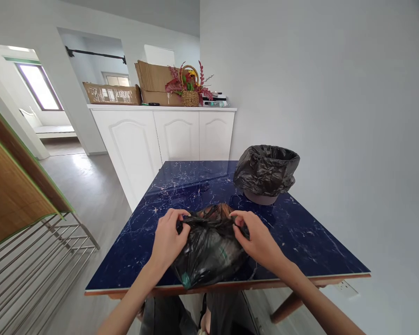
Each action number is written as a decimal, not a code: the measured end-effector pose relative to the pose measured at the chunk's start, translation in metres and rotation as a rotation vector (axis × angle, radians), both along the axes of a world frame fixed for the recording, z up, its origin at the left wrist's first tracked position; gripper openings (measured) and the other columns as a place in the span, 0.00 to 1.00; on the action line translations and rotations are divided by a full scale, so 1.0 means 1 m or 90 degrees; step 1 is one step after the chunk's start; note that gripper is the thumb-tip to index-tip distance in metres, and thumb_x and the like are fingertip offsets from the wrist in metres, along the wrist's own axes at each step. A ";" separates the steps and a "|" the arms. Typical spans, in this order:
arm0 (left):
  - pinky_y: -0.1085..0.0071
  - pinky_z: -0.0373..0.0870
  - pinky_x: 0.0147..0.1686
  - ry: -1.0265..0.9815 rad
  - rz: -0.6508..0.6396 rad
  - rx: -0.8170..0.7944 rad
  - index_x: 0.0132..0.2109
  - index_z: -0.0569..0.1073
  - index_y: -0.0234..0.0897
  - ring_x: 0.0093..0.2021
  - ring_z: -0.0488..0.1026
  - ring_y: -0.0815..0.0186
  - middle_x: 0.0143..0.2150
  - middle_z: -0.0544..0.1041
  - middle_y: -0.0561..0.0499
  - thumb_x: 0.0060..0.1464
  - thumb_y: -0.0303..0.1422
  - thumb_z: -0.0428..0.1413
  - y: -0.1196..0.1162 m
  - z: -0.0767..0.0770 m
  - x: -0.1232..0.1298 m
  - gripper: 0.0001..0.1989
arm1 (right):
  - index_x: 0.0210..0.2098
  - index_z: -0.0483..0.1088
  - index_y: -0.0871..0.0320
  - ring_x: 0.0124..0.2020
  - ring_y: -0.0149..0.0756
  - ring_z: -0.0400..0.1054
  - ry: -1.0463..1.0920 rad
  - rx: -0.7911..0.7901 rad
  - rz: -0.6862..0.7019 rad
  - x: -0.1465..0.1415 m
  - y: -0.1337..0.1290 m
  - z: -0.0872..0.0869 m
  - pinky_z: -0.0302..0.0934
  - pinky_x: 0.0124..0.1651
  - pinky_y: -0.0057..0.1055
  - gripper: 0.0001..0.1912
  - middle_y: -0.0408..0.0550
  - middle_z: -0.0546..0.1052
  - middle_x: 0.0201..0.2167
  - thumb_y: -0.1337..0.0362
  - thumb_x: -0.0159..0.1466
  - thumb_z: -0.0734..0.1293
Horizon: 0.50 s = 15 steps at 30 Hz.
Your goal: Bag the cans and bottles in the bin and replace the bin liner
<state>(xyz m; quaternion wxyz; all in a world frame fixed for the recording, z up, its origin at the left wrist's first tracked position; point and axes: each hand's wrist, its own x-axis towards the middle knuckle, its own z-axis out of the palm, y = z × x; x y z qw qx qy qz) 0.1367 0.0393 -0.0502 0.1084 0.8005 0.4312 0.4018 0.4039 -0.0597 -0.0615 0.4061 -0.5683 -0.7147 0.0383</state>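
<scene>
A filled black garbage bag [211, 253] lies at the front edge of the blue marbled table [139, 246]. My left hand [169, 237] pinches the left side of its gathered top between thumb and fingers. On the right side of that same top, my right hand [253, 235] grips the plastic with thumb and fingers. Through the thin film some green and pale contents show, and brownish stuff is visible near the top; I cannot make out what they are. Behind my right hand stands a trash can [261, 199] with a black liner [267, 170] folded over its rim.
A white cabinet [178, 132] beyond the table carries cardboard boxes [111, 94] and a flower basket [190, 97]. At left is a metal rack [66, 237] beside a wooden panel [14, 181]. A white wall [328, 116] runs along the right, with an outlet [347, 288] low down.
</scene>
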 end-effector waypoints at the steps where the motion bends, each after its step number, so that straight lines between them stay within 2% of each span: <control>1: 0.60 0.69 0.45 -0.032 0.028 -0.012 0.47 0.75 0.41 0.41 0.74 0.58 0.39 0.74 0.50 0.60 0.28 0.52 0.004 0.000 -0.004 0.11 | 0.59 0.66 0.53 0.44 0.45 0.70 0.016 0.001 -0.030 0.005 -0.004 -0.002 0.66 0.50 0.43 0.14 0.48 0.73 0.39 0.65 0.74 0.61; 3: 0.63 0.70 0.41 -0.091 0.066 -0.040 0.48 0.75 0.40 0.40 0.75 0.59 0.39 0.73 0.51 0.60 0.30 0.52 0.011 0.001 -0.012 0.11 | 0.62 0.65 0.52 0.42 0.44 0.70 0.040 -0.015 -0.074 0.014 -0.012 -0.006 0.68 0.49 0.43 0.17 0.47 0.72 0.39 0.64 0.75 0.60; 5: 0.64 0.72 0.40 -0.112 0.068 -0.063 0.50 0.76 0.40 0.41 0.75 0.59 0.39 0.73 0.51 0.60 0.32 0.52 0.014 0.000 -0.016 0.13 | 0.65 0.65 0.50 0.42 0.44 0.71 0.034 -0.034 -0.083 0.018 -0.017 -0.009 0.69 0.48 0.42 0.19 0.48 0.72 0.40 0.63 0.76 0.59; 9: 0.61 0.75 0.45 -0.081 0.017 -0.079 0.50 0.79 0.42 0.46 0.75 0.56 0.44 0.73 0.47 0.59 0.38 0.59 0.007 0.000 -0.009 0.14 | 0.66 0.66 0.48 0.53 0.47 0.70 -0.029 -0.014 -0.055 0.009 -0.018 -0.008 0.70 0.54 0.44 0.22 0.54 0.70 0.52 0.63 0.74 0.63; 12: 0.57 0.74 0.50 -0.097 0.001 -0.067 0.44 0.79 0.41 0.49 0.75 0.54 0.46 0.74 0.45 0.58 0.43 0.61 0.002 0.005 0.000 0.12 | 0.55 0.73 0.50 0.56 0.50 0.68 -0.053 0.035 -0.049 -0.001 -0.011 -0.002 0.68 0.58 0.48 0.13 0.56 0.69 0.55 0.64 0.71 0.66; 15: 0.59 0.71 0.49 -0.200 0.030 -0.101 0.40 0.78 0.42 0.47 0.74 0.54 0.44 0.75 0.47 0.56 0.43 0.62 0.005 0.012 -0.002 0.11 | 0.45 0.73 0.51 0.54 0.49 0.70 0.022 0.072 -0.037 -0.002 -0.007 0.004 0.68 0.57 0.47 0.04 0.55 0.72 0.52 0.63 0.73 0.66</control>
